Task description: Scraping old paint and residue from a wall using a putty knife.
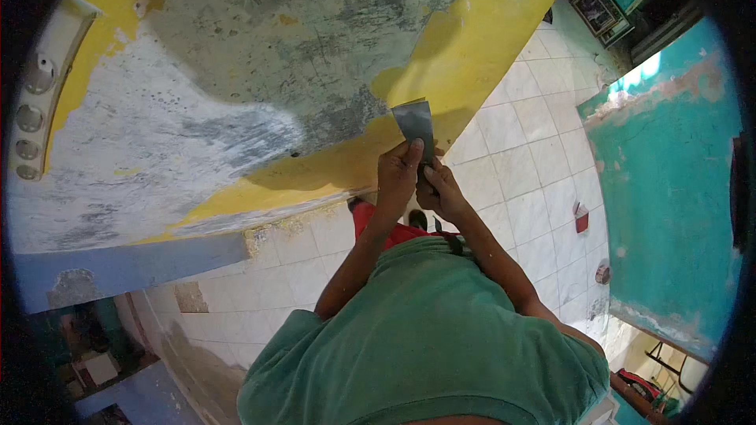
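Both my hands hold a putty knife in front of the wall, its broad metal blade [414, 121] pointing away from me. My left hand [398, 172] pinches the lower blade, thumb on its face and fingers curled beside and behind it. The fingers of my right hand [444, 190] wrap the dark handle, which is mostly hidden. A second dark edge shows behind the blade's tip; I cannot tell whether it is another blade. Beyond the knife is a wall [283, 53] with bare grey plaster and patches of yellow paint [466, 41]. Whether the blade touches it is unclear.
A strip of round wall sockets [31, 118] is at the far left. White floor tiles [502, 183] run below and right. A small red-and-white object [582, 218] lies near the turquoise wall [667, 189]. A framed picture [598, 10] leans at upper right.
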{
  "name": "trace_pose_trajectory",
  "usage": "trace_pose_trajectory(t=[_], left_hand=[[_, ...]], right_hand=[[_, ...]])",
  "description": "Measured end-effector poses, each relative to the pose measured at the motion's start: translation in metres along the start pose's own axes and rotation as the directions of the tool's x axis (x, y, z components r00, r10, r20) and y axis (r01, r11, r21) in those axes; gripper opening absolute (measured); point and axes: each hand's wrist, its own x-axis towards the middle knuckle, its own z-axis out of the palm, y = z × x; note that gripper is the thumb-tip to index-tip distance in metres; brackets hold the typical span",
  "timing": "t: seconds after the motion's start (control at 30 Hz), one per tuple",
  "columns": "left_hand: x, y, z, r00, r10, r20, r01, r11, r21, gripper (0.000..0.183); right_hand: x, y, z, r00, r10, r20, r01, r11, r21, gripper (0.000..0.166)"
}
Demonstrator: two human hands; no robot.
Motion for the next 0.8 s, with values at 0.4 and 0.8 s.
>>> trace_pose_trajectory(t=[0.4,0.8], left_hand=[[-0.026,0.000,-0.007,0.992,-0.127,-0.025,0.126,0.990,-0.060,0.034],[-0.025,0.003,0.008,0.951,-0.189,-0.247,0.198,0.980,0.014,0.032]], right_hand=[[-0.022,0.030,0.014,0.990,-0.032,-0.139,0.021,0.997,-0.078,0.035],[-0.015,0.036,0.021,0.926,0.101,-0.364,-0.177,0.967,-0.183,0.039]])
